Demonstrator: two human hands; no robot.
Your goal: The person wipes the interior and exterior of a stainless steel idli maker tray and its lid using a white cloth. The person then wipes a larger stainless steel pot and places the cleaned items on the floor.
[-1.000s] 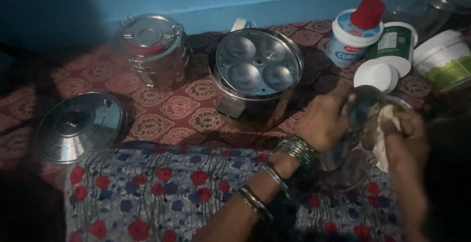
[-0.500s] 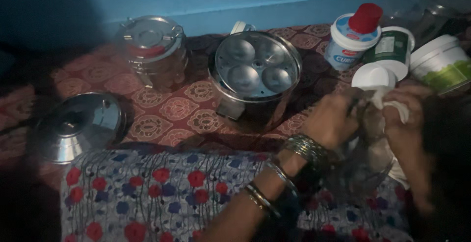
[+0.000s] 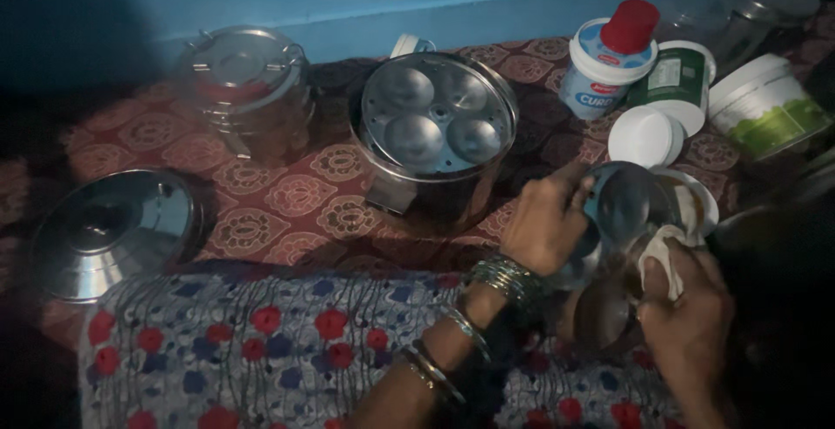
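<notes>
just right of the steel steamer pot (image 3: 435,138), your left hand (image 3: 546,223) has its fingers clamped on the tilted steel jar (image 3: 622,212), half wiped as far as shows, while your right hand (image 3: 687,312), fingers closed on the white cloth (image 3: 665,251), presses it to the rim.

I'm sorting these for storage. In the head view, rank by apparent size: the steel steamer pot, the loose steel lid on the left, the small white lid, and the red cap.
1. Steel steamer pot and loose steel lid: look about alike; not ranked.
2. Small white lid.
3. Red cap, smallest, though farther from the camera.
</notes>
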